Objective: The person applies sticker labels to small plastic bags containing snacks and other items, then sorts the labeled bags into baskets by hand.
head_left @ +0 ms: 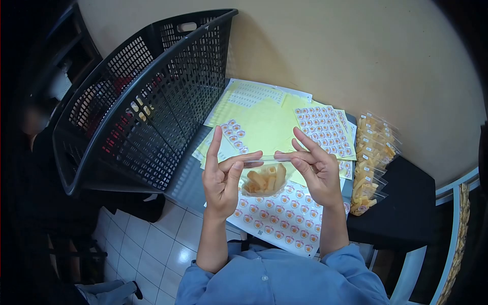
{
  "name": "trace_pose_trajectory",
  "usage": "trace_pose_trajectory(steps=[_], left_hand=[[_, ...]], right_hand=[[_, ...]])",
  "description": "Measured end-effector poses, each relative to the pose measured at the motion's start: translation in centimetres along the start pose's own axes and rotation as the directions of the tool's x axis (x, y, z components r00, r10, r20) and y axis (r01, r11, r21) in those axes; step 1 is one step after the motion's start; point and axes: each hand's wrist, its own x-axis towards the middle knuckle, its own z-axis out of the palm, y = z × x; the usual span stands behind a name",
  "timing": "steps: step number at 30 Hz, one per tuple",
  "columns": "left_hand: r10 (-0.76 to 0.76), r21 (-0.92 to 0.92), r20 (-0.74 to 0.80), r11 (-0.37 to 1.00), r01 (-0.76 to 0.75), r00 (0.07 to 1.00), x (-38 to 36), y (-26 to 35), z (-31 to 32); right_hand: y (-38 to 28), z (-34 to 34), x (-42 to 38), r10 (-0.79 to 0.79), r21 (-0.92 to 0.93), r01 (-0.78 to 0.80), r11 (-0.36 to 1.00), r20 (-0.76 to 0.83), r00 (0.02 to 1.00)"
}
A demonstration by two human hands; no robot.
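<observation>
A clear plastic bag of pale yellow snack sticks (264,181) hangs between my two hands, in front of my chest. My left hand (222,175) pinches one top corner of the bag between thumb and finger, its index finger pointing up. On the other corner, my right hand (316,170) pinches the same edge with thumb and fingers. The bag's top edge is stretched straight between them. Beneath it lies a white sheet of round stickers (277,218) with orange and pink prints.
A large black plastic basket (152,96) stands tilted at the left. Yellow backing sheets (264,124) and another sticker sheet (325,127) cover the grey table. Several filled, labelled snack bags (367,162) lie in a row on a black surface (409,198) at the right. Another person's leg (109,292) shows lower left.
</observation>
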Motion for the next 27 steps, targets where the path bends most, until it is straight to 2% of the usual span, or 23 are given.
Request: trace_pose_trajectory(steps=[3,5,8,12,17,20,27], left_hand=[[-0.009,0.019,-0.019,1.000,0.009,1.000,-0.5,0.5,-0.6],[-0.026,0.037,-0.036,0.999,0.027,0.999,-0.9,0.8,-1.0],[0.032,0.083,-0.030,0.996,-0.029,0.999,-1.5,1.1,-1.3],[0.018,0.124,-0.061,0.992,-0.011,0.998,-2.1,0.9,-2.4],[0.003,0.059,-0.105,0.998,0.003,0.994,-2.3,1.0,-3.0],[-0.005,0.025,-0.136,1.000,0.008,0.991,-2.3,1.2,-3.2],[-0.020,0.041,-0.194,0.999,0.029,0.981,-2.4,0.7,-4.5]], right_hand=[[-0.5,1.1,-0.1,-0.001,0.079,-0.001,0.997,0.027,1.000],[-0.8,2.1,-0.1,0.135,0.295,-0.123,0.948,-0.023,0.991],[-0.6,3.4,-0.1,0.071,0.209,-0.056,0.976,-0.064,0.995],[-0.5,4.3,0.1,0.095,0.186,-0.088,0.979,-0.029,0.995],[-0.2,5.3,0.5,0.044,0.248,-0.038,0.968,-0.019,0.999],[-0.2,5.6,0.6,0.008,0.218,-0.012,0.976,0.018,1.000],[-0.4,6.7,0.9,0.099,0.266,-0.110,0.958,0.055,0.994]])
